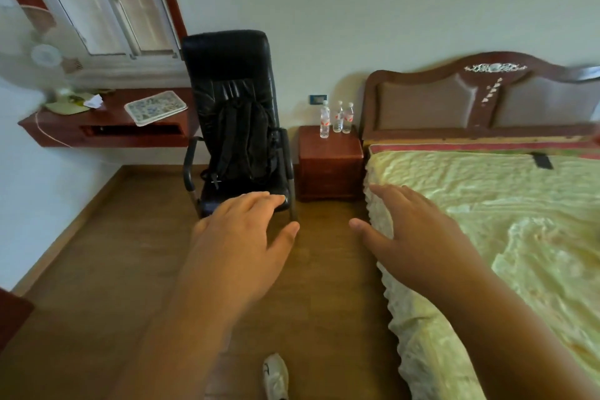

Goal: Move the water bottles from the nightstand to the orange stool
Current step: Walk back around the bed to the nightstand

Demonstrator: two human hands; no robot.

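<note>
Both hands reach forward, palms down, with nothing in them: the left hand (242, 237) has a wide grip, fingers straight and spread above the floor (97, 269) in front of the black chair (233, 101); the right hand (412, 237) is likewise wide, fingers extended over the near edge of the bed (503, 221). Three water bottles (337, 117) stand upright on the nightstand (329, 162), grouped close together toward its back edge, near the wall, the left one slightly forward of the other two. The nightstand sits between the chair and the bed's headboard (454, 101). One black backpack (240, 143) rests on the chair seat. One white shoe (276, 377) shows at the bottom.
</note>
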